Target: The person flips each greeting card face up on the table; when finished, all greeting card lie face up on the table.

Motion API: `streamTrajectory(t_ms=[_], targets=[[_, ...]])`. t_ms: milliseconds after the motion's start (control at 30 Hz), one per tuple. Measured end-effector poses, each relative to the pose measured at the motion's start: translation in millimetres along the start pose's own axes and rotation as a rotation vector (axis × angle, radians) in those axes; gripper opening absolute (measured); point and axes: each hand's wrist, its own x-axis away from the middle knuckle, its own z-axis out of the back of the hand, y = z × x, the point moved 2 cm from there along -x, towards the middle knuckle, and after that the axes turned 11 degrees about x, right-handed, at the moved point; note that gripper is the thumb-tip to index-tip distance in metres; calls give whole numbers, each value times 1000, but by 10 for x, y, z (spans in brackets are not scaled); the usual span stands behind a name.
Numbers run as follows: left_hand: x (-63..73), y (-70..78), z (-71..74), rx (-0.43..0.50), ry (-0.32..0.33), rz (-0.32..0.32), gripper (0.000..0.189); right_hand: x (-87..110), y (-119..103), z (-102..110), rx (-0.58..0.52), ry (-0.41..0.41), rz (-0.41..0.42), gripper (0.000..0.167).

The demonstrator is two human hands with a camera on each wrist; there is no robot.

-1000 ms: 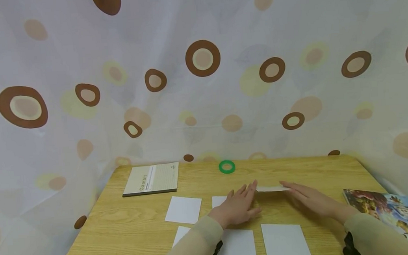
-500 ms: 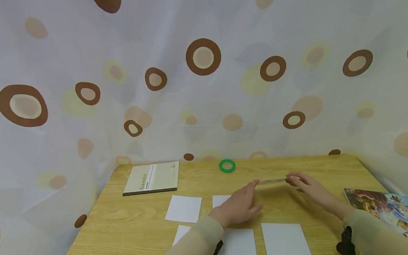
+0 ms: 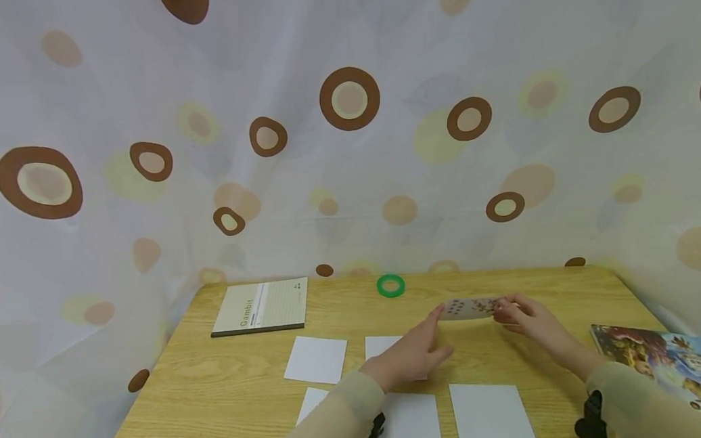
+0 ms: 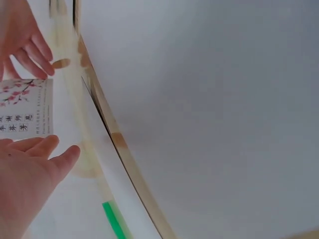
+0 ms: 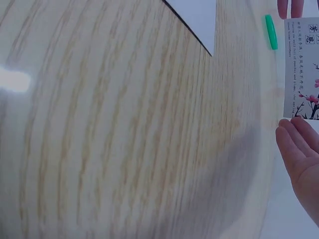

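A card printed with pink blossoms and characters is held tilted above the table, between two hands. My left hand touches its left edge with nearly straight fingertips, the thumb standing apart. At the opposite edge, my right hand pinches the card with bent fingers. The left wrist view shows the printed side of the card between both hands. In the right wrist view, part of the card shows by the right fingertips. Several white square cards, including one at upper left and one at lower right, lie below.
A notebook lies at the back left of the wooden table. Near the back edge sits a green tape roll. A colourful picture book lies at the right. Behind hangs a patterned curtain.
The card has risen and tilted, so its printed side now shows in the head view. The right hand has gone from flatter fingers to bent ones at its edge. The left thumb has shifted slightly.
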Motion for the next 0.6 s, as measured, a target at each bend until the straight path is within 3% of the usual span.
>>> streamTrajectory(t_ms=[267, 600], targets=[[-57, -42, 3, 242, 72, 33, 70, -6, 4, 3, -83, 5, -43, 56], [-96, 9, 20, 327, 162, 70, 64, 8, -11, -33, -89, 33, -163, 55]])
